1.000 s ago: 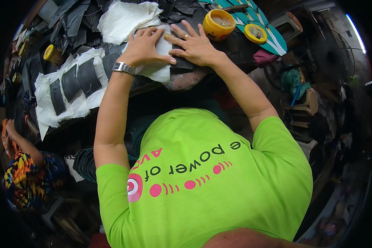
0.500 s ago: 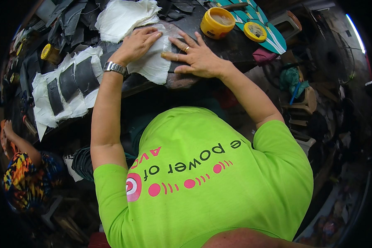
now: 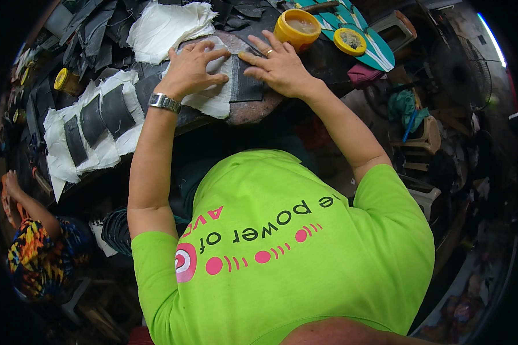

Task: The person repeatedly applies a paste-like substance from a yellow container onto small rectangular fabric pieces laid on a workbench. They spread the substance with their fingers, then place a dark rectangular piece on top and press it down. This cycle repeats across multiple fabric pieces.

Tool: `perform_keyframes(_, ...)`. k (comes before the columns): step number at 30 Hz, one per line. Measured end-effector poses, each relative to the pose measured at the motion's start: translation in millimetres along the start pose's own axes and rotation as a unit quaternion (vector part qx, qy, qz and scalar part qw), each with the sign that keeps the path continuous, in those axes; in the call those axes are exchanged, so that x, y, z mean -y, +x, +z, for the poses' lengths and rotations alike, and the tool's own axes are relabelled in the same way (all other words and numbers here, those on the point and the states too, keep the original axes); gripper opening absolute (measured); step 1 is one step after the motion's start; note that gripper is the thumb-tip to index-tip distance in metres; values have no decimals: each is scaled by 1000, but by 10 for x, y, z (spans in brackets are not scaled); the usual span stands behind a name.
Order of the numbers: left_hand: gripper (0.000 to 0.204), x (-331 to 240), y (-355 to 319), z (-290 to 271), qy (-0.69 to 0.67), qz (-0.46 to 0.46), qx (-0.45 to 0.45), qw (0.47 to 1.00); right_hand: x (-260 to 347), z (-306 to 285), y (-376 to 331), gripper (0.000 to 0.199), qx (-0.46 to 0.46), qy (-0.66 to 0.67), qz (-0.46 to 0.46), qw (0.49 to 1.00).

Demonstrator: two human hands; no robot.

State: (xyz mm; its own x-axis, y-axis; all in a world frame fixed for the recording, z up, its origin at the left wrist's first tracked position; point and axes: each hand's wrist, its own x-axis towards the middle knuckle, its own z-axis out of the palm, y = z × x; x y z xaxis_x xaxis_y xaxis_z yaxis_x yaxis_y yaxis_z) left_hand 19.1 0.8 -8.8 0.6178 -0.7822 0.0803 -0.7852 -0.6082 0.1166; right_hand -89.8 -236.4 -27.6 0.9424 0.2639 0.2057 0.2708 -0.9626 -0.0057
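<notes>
Over a white cloth piece (image 3: 210, 103) on the worktable, my left hand (image 3: 190, 70) rests with its fingers spread and bent. Its fingertips reach toward the cloth's right edge. A dark, flat rectangle of material (image 3: 248, 86), with a greyer strip along its left side, lies against that edge. My right hand (image 3: 285, 70) has its fingers apart above the rectangle's far end, one fingertip at its far left corner. Neither hand grips anything that I can see. The rectangle's far end is partly covered by my right hand.
Beyond my right hand stands an open yellow tub (image 3: 296, 29) of pale paste; its yellow lid (image 3: 349, 41) lies on green sheets (image 3: 380, 49). White cloth with dark patches (image 3: 101, 118) lies left, near dark scraps (image 3: 92, 34). A person (image 3: 40, 247) sits far left.
My right hand has slid away from the cloth toward the far side, uncovering the dark rectangle. My left hand has risen from lying flatter, its thumb now spread toward the right.
</notes>
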Motion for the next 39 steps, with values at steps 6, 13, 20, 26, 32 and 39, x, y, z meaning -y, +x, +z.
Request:
perform_keyframes(6,66,-23,4,-55,12,-12,25,1000,-22,-12,70,61,9,-104,-78,991)
perform_keyframes(13,66,-17,-11,-50,9,-7,29,1000,160,-102,-306,58,62,8,-141,988)
perform_keyframes(20,57,-41,-16,-89,-5,-20,52,998,221,-364,-454,46,107,156,-172,967)
perform_keyframes(26,55,-96,-43,-74,-35,-32,19,999,-751,-712,40,46,-119,205,111,965)
perform_keyframes(32,60,-108,-37,-59,-24,-42,29,998,-1024,-653,299,62,-4,-79,239,968)
perform_keyframes(39,62,-103,-46,-45,-7,-35,23,999,-679,-881,24,55,186,-3,290,939)
